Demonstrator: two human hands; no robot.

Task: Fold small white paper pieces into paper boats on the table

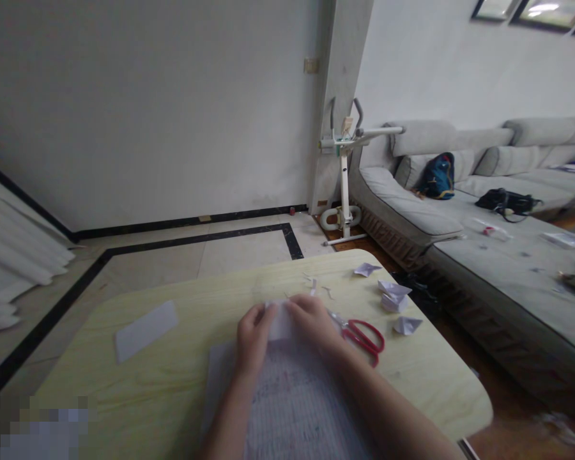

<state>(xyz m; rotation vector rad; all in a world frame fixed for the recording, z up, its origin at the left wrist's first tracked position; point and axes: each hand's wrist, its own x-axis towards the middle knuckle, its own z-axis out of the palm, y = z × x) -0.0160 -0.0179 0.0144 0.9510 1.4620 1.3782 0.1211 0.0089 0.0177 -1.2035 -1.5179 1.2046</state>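
Observation:
Between my two hands is a small white piece of paper point(280, 322), its upper edge pinched at both corners. My left hand point(253, 335) grips its left side with thumb and fingers. On its right side my right hand point(312, 319) does the same. Beneath my wrists lies a lined sheet with writing point(292, 402). Red-handled scissors point(364, 337) rest just right of my right hand, their blades partly hidden behind it. Thin paper scraps point(314, 285) are scattered beyond my hands.
Several folded paper shapes point(393, 297) sit along the right side of the wooden table point(172, 383). A white paper strip point(146, 329) lies at the left. Past the table stand an exercise machine point(345, 185) and a grey sofa point(489, 255) with bags.

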